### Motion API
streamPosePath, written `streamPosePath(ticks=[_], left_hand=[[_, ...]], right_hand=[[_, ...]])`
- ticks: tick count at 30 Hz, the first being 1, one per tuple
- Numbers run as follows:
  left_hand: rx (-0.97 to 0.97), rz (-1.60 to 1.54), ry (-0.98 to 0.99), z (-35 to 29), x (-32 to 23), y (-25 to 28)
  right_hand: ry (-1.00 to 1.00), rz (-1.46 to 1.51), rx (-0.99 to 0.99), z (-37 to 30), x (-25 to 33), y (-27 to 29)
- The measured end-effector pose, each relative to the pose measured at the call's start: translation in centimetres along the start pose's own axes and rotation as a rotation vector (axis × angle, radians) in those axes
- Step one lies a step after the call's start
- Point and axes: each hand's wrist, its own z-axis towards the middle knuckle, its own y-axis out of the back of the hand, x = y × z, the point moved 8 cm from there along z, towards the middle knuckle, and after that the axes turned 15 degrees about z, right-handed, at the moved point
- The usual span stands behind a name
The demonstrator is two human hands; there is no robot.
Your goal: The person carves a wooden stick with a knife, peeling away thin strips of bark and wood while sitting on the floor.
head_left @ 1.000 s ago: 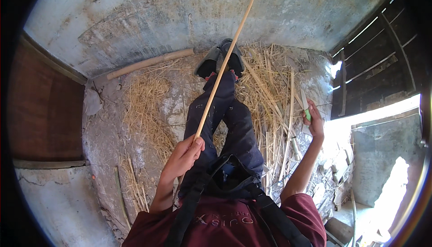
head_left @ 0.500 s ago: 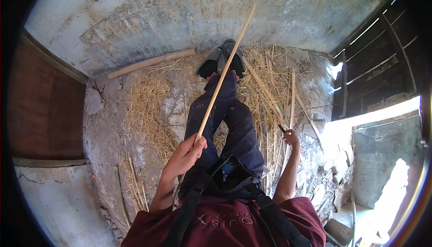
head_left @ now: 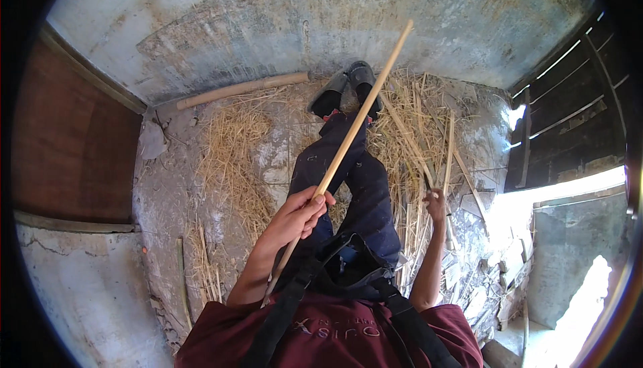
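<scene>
My left hand is closed around a long, pale bamboo strip. The strip slants from beside my waist up over my legs, its far tip standing before the wall. To the right of my legs is my right hand, fingers curled round a slim dark tool. Only a short dark piece of it shows beyond the fingers, so its kind is unclear. Below that hand and beyond it, several split bamboo strips lie among straw-like shavings.
A thick bamboo pole lies along the foot of the stained wall. More shavings cover the floor left of my legs. A brown door panel stands at left, and dark slats with bright gaps at right.
The bamboo strip's far tip has swung right and lower. My left hand has moved slightly right and up, its fingers loosening somewhat. The dark tool has turned more upright. The whole view has shifted.
</scene>
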Motion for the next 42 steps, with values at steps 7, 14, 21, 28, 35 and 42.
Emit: streamPosePath(ticks=[7,14,21,28,35,42], left_hand=[[0.139,-0.192,-0.078,0.3,-2.4,-1.2],[0.059,-0.188,-0.056,1.0,-3.4,-2.0],[-0.024,-0.207,-0.054,-0.1,-1.8,0.4],[-0.11,-0.221,-0.034,-0.3,-0.3,2.7],[-0.136,-0.212,-0.028,-0.2,-0.8,2.6],[-0.139,-0.23,-0.055,-0.1,-0.3,3.5]], right_hand=[[0.201,0.442,0.098,-5.8,22.2,-8.2],[0.317,0.394,0.326,-9.4,29.4,-12.5],[0.039,0.046,0.893,-10.1,18.9,-13.4],[-0.146,-0.282,1.086,-10.7,8.2,-8.7],[0.246,-0.126,0.152,-5.1,7.7,-4.3],[0.187,0.131,0.642,-7.4,13.2,-13.5]])
